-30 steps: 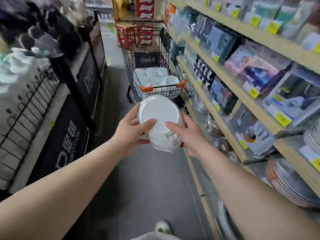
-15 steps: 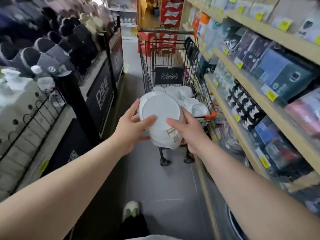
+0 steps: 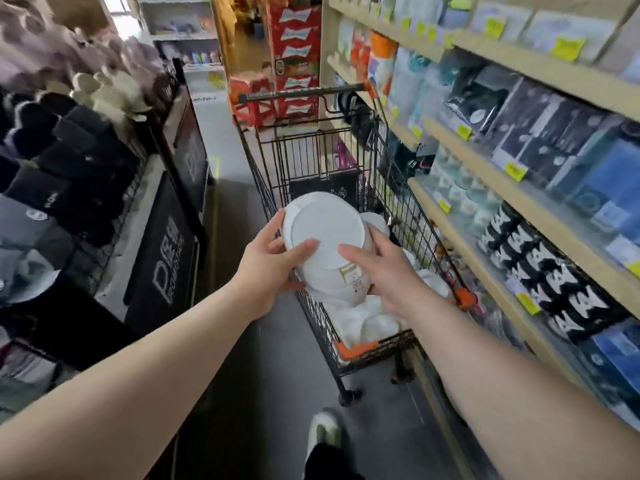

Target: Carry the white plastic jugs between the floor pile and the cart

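Black wire shopping cart (image 3: 391,188) with orange corner guards, mid-aisle, holding white bowls (image 3: 367,323) and a black bag (image 3: 323,188). Wooden shelving (image 3: 485,157) along the right, stocked with boxed goods and yellow price tags (image 3: 515,170); black-and-white patterned mugs (image 3: 540,268) on the near lower tier. Dark and cream plush slippers (image 3: 69,140) racked at left above black printed panels (image 3: 166,258). Red cartons (image 3: 294,39) stacked at the far end. Grey floor (image 3: 263,393).

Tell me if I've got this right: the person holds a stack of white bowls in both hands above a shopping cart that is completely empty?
Not quite. The head view shows both the left hand and right hand holding the stack of white bowls above the shopping cart, but the cart is not empty: more white bowls already lie inside it.
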`<action>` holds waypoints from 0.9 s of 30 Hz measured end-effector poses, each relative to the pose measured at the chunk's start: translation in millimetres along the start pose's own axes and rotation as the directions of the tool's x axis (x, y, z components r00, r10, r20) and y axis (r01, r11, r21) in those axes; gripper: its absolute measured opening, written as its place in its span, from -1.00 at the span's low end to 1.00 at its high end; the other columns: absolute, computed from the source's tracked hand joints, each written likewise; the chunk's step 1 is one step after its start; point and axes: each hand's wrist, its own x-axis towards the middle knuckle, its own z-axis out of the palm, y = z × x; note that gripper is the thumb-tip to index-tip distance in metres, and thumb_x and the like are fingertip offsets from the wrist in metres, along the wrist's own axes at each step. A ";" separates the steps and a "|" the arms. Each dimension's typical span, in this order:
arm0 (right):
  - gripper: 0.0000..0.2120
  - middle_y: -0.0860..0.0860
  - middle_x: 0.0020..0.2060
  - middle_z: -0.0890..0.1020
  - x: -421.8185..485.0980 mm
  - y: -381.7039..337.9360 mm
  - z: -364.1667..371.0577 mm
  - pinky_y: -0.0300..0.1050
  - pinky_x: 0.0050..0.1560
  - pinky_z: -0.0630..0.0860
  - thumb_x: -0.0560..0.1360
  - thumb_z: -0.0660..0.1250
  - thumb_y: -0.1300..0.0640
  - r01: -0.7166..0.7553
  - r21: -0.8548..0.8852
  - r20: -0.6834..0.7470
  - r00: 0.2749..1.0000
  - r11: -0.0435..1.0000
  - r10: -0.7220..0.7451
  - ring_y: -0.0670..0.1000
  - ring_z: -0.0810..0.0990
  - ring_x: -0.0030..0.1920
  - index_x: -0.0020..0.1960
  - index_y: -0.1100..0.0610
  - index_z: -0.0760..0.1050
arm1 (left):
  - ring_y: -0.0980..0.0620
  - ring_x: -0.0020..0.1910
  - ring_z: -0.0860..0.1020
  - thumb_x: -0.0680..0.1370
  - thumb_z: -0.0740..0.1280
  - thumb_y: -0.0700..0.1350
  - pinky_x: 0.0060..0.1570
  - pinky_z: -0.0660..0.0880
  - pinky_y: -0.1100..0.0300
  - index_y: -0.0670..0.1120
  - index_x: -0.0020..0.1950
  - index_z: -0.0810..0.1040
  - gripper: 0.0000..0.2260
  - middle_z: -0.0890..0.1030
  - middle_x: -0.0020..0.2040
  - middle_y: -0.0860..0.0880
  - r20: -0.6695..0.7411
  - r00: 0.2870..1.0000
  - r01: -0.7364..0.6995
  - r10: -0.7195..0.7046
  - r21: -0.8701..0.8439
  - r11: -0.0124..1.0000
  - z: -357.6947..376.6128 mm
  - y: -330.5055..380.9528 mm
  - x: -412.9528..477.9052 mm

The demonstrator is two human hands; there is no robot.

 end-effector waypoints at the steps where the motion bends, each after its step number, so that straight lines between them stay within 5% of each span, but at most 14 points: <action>1: -0.63 -0.23 -0.03 0.68 20.0 -0.7 -4.0 -0.24 -0.28 0.57 0.39 0.51 0.05 -0.002 0.002 -0.006 1.000 1.000 0.002 -0.12 0.66 -0.01 0.09 -0.28 0.51 | -0.06 -0.01 0.68 0.37 0.57 -0.09 -0.19 0.64 -0.12 0.22 0.49 0.26 -0.21 0.70 0.04 0.06 0.009 1.000 0.004 -0.004 0.003 1.000 2.0 2.6 21.9; 8: -0.38 -0.16 0.05 0.67 148.2 -12.0 -38.1 -0.17 -0.31 0.58 0.35 0.53 0.01 -0.060 0.004 -0.081 0.995 0.998 0.060 -0.04 0.66 0.02 0.37 -0.17 0.42 | -0.06 0.04 0.66 0.34 0.58 -0.05 -0.12 0.64 -0.14 0.24 0.47 0.29 -0.21 0.66 0.12 0.04 0.046 0.997 0.053 -0.055 0.048 0.997 24.2 18.3 163.6; 12: -0.33 -0.15 0.04 0.68 206.3 -9.1 -58.1 -0.03 -0.20 0.59 0.24 0.53 -0.08 -0.126 -0.022 -0.145 0.982 0.992 0.121 -0.02 0.67 0.01 0.33 -0.22 0.44 | -0.04 -0.02 0.68 0.38 0.57 -0.08 -0.19 0.65 -0.08 0.24 0.49 0.26 -0.22 0.67 0.10 0.03 0.098 0.988 0.109 -0.115 0.071 0.992 38.4 16.1 236.3; 17: -0.59 -0.20 -0.08 0.70 278.8 13.2 -87.5 -0.19 -0.36 0.57 0.21 0.54 -0.10 -0.200 0.002 -0.247 0.949 0.980 0.194 -0.11 0.70 -0.13 0.01 -0.35 0.54 | -0.04 -0.03 0.68 0.42 0.54 -0.09 -0.23 0.64 -0.04 0.26 0.49 0.25 -0.25 0.69 0.06 0.05 0.160 0.962 0.203 -0.221 0.122 0.971 60.9 -7.0 333.4; 23: -0.56 -0.14 0.05 0.67 367.3 61.1 -121.9 0.07 0.08 0.59 0.10 0.52 -0.25 -0.300 0.048 -0.423 0.858 0.953 0.291 0.01 0.65 0.06 -0.04 -0.40 0.52 | -0.08 -0.01 0.67 0.44 0.52 -0.10 -0.24 0.63 -0.03 0.25 0.50 0.22 -0.25 0.65 0.11 0.01 0.253 0.896 0.318 -0.365 0.207 0.925 89.9 -43.0 447.4; 27: -0.56 -0.15 0.00 0.68 413.5 86.9 -139.2 0.16 0.09 0.59 0.08 0.51 -0.27 -0.364 0.094 -0.493 0.792 0.927 0.360 0.02 0.66 0.02 -0.06 -0.41 0.54 | -0.09 0.00 0.67 0.43 0.53 -0.08 -0.23 0.63 -0.03 0.26 0.49 0.24 -0.25 0.66 0.09 0.01 0.253 0.875 0.355 -0.413 0.245 0.902 104.5 -71.1 505.1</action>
